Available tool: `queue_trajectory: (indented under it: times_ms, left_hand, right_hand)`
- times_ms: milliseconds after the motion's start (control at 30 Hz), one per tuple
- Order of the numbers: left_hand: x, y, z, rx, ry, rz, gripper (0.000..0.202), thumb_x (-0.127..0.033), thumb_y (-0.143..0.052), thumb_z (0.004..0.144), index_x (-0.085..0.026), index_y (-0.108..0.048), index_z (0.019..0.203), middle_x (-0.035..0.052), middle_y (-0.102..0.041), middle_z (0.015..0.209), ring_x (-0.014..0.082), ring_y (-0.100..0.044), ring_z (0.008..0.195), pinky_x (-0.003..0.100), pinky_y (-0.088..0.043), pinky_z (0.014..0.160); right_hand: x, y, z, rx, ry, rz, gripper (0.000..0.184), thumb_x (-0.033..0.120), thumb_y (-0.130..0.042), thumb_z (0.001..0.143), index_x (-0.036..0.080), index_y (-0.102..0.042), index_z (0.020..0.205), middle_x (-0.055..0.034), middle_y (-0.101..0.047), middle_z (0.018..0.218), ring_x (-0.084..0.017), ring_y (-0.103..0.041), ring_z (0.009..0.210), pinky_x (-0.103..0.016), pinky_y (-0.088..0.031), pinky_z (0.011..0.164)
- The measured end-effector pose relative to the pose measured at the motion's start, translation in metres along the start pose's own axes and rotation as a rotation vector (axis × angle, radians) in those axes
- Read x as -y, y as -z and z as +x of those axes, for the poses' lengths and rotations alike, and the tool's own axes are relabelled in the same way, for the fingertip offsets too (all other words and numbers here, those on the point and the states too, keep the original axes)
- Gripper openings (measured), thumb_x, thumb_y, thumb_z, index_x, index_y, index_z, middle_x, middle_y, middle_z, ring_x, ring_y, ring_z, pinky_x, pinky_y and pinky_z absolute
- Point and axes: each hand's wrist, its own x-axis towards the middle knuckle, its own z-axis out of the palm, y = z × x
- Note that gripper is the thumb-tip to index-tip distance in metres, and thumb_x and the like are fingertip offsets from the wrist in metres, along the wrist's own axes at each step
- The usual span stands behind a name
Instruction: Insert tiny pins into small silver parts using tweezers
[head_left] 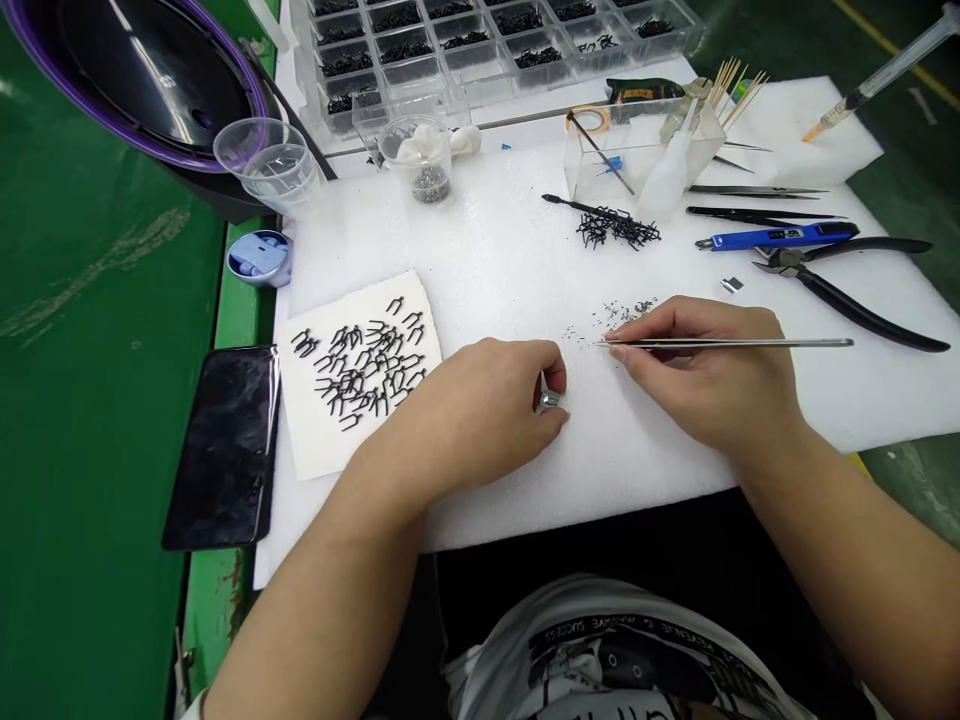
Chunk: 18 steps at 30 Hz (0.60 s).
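My right hand (705, 370) pinches metal tweezers (750, 343), their tips pointing left among tiny dark bits (626, 312) scattered on the white foam sheet (510, 260). My left hand (495, 410) rests on the foam, its fingers curled around a small shiny silver piece (550, 399) that shows between thumb and forefinger; its kind is not clear. Left of that hand lies a cream-coloured pad (319, 455) covered with many small black forked pieces (375, 355). A heap of similar black pieces (619, 230) sits farther back, with a thin black tool (562, 203) against it.
Black-handled cutters (840, 290), a blue utility knife (784, 236) and more tweezers (757, 191) lie at the right. Behind are a clear box (589, 165), plastic cups (281, 170) and a compartment tray (480, 75). At the left edge are a black phone (225, 450) and an earbud case (259, 257).
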Motion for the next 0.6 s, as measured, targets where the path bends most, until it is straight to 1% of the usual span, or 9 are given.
queue_trajectory:
  times_ms: [267, 433, 600]
  left_hand:
    - [0.0006, 0.0006, -0.0010, 0.016, -0.009, -0.004, 0.017, -0.039, -0.056, 0.083, -0.027, -0.063, 0.092, -0.0050, -0.066, 0.080, 0.0145, -0.055, 0.067, 0.030, -0.038, 0.058]
    - [0.0017, 0.0003, -0.0005, 0.016, 0.002, 0.005, 0.017, -0.039, -0.055, 0.083, -0.028, -0.063, 0.093, -0.0050, -0.066, 0.080, 0.0147, -0.055, 0.068, 0.030, -0.039, 0.059]
    - [0.0020, 0.0008, -0.0019, 0.025, -0.001, -0.004, 0.016, -0.039, -0.055, 0.083, -0.028, -0.062, 0.093, -0.0044, -0.066, 0.080, 0.0153, -0.054, 0.068, 0.030, -0.037, 0.058]
  right_hand:
    - [0.0002, -0.0002, -0.0010, -0.001, 0.018, 0.059, 0.005, 0.021, -0.070, 0.079, 0.022, -0.074, 0.082, 0.0027, -0.073, 0.083, -0.013, -0.068, 0.068, -0.025, -0.053, 0.061]
    - [0.0003, -0.0011, -0.0005, 0.000, 0.016, 0.050, 0.004, 0.020, -0.070, 0.080, 0.022, -0.074, 0.081, 0.0032, -0.074, 0.085, -0.014, -0.069, 0.072, -0.025, -0.055, 0.063]
    - [0.0008, -0.0015, -0.0010, -0.001, 0.018, 0.059, 0.005, 0.021, -0.071, 0.080, 0.023, -0.074, 0.083, 0.0031, -0.074, 0.087, -0.014, -0.071, 0.075, -0.023, -0.056, 0.064]
